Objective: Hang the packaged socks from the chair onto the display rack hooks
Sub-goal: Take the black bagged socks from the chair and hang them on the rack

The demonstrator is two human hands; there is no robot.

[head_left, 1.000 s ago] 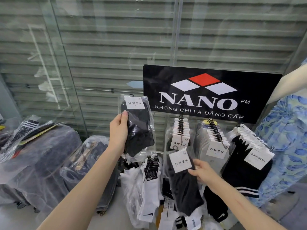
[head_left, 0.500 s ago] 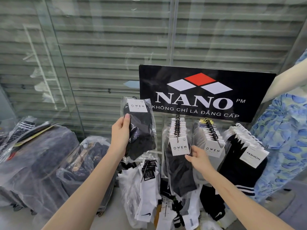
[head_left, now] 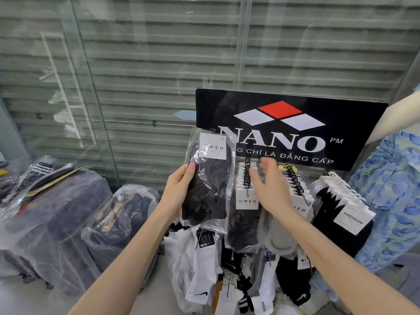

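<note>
My left hand [head_left: 179, 189] grips a clear packet of black socks [head_left: 210, 178] with a white "OWEN" card, held upright just left of the display rack. The rack's black "NANO" sign [head_left: 288, 130] tops a row of hooks. On the left hook [head_left: 247, 176] hang several OWEN packets [head_left: 246, 201]. My right hand [head_left: 270, 187] is raised in front of that hook, fingers spread and blurred, holding nothing. More packets hang on the middle hook [head_left: 294, 180] and the right hook's "FASHION" packets [head_left: 350, 214]. The chair is not in view.
White and black sock packets [head_left: 204, 269] hang on lower hooks. Plastic-covered suitcases [head_left: 59, 219] and a wrapped bag [head_left: 122, 219] stand to the left, with loose sock packets [head_left: 34, 173] on top. A glass wall is behind. A blue floral garment [head_left: 393, 189] hangs at the right.
My right hand has let go of the packet on the left hook and risen toward the hook's top. My left hand has moved its packet right, closer to the rack.
</note>
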